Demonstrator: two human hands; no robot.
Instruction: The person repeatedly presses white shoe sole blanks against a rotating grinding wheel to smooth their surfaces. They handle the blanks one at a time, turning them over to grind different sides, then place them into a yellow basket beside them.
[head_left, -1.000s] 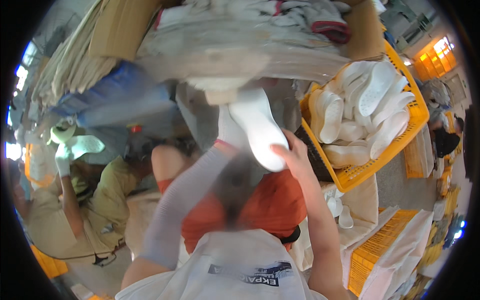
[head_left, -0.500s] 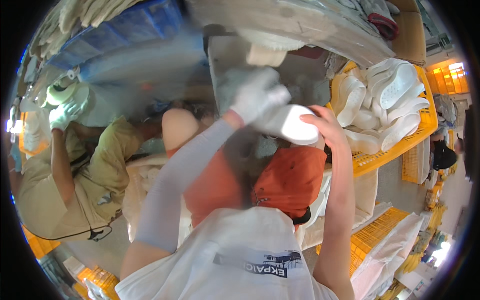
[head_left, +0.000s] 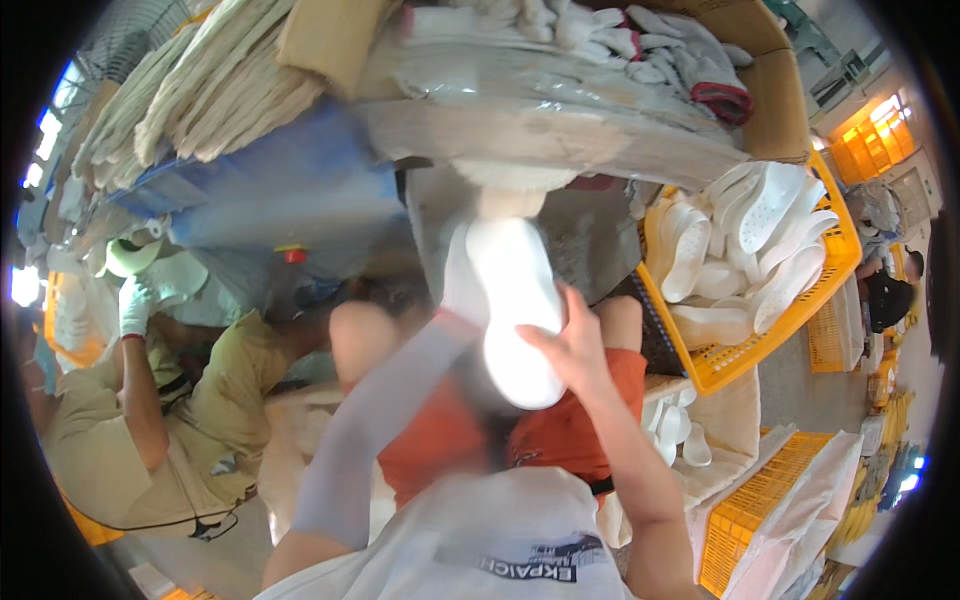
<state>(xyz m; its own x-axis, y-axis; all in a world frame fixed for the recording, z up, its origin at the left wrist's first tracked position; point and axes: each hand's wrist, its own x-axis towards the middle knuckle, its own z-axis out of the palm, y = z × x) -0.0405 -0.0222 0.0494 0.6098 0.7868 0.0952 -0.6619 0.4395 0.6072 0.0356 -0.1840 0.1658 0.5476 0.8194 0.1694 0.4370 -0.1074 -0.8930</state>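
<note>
Hands (head_left: 568, 352) extend forward — right thumb across white shoe (head_left: 512, 285).

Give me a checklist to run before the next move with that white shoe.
1. Right grip on the white shoe: ok, thumb across its face.
2. Left grip on the shoe: cannot tell, its fingers are hidden behind it.
3. Both grips gloved: not ok, the left is, the right is bare.
4. Shoe clear of the pale block: cannot tell, they meet in this one view.
5. Yellow basket near the right grip: ok, on that side, heaped with white shoes.
</note>
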